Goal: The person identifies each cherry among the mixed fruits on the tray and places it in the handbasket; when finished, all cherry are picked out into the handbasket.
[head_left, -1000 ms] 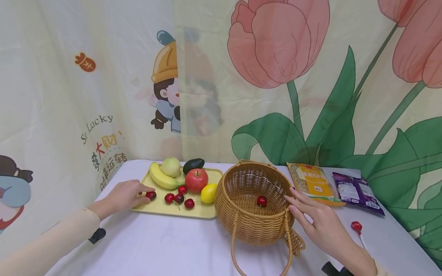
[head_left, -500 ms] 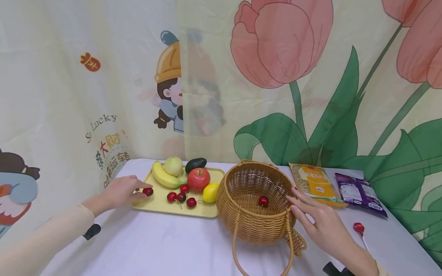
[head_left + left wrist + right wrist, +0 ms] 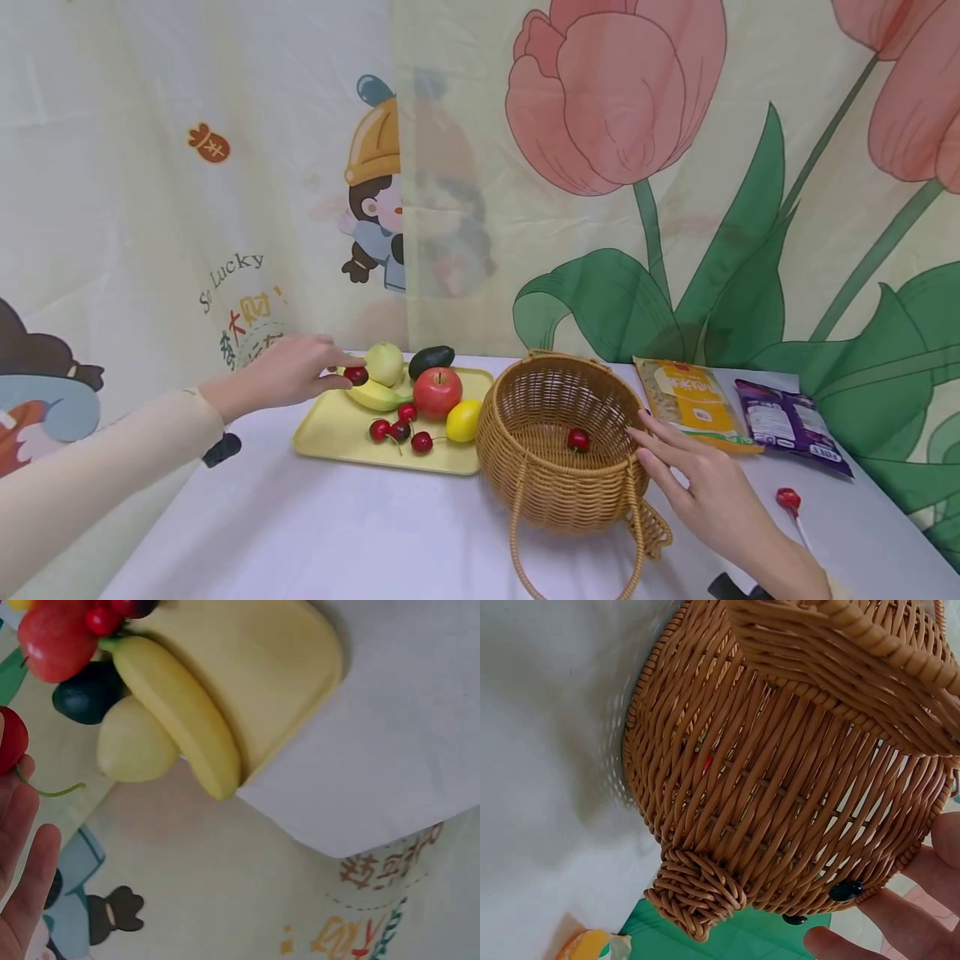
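My left hand point(image 3: 281, 375) pinches a dark red cherry point(image 3: 356, 376) between thumb and fingers, above the left part of the yellow tray point(image 3: 322, 437). The left wrist view shows this cherry point(image 3: 11, 739) with a green stem hanging from it. On the tray, several more cherries point(image 3: 379, 430) lie in front of a red apple point(image 3: 438, 392) and beside a lemon point(image 3: 464, 420). My right hand point(image 3: 708, 483) rests against the right rim of a round wicker basket point(image 3: 558, 492), its fingers extended. Inside the basket is one cherry point(image 3: 578, 439).
A banana point(image 3: 375, 396), a pale green round fruit point(image 3: 385, 364) and a dark avocado-like fruit point(image 3: 431, 360) fill the tray's back. Right of the basket lie a yellow food bag point(image 3: 693, 400), a purple packet point(image 3: 791, 427) and a red lollipop point(image 3: 789, 500). The basket's handle point(image 3: 517, 542) hangs forward.
My left hand has lifted the cherry from the tray's left side, up and slightly right. My right hand stays at the basket rim. The view has shifted slightly.
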A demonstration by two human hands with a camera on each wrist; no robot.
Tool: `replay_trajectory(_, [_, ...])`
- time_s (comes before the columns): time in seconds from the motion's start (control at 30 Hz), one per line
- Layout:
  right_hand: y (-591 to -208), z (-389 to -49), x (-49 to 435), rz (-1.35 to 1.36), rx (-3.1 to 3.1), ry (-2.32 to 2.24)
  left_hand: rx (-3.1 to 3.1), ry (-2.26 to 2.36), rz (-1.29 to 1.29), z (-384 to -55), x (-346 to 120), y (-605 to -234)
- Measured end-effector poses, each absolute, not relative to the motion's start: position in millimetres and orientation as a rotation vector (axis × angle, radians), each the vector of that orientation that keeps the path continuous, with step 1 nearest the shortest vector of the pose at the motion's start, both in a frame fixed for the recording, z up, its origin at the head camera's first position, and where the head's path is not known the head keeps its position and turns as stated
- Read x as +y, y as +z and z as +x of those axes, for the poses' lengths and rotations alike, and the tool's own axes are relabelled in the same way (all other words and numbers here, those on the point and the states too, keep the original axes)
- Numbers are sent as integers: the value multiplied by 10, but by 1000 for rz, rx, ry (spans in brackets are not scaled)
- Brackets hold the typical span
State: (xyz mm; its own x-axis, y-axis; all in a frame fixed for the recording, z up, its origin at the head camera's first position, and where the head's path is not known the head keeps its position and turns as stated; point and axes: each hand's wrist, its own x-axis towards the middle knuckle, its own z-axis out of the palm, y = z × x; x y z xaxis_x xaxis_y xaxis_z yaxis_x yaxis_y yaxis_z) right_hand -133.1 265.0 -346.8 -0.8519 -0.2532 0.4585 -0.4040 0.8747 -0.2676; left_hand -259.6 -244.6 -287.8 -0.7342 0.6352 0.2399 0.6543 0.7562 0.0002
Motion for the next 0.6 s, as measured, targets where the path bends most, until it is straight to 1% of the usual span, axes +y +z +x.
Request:
replay_trajectory(0.23, [-3471,-1329,2648,488,-2624,509,-2703,-154,-1200,-2711,-1949,-2621])
replay_trajectory(0.4, [-3476,-1331,2649,506,-2594,495,-2691,-99,-1320,-2742,-1478,-2488])
replay_trajectory(0.6, [-3485,-1330,2650,526,-2565,479,-2753,-148,-1504,-2778,-906,-2332])
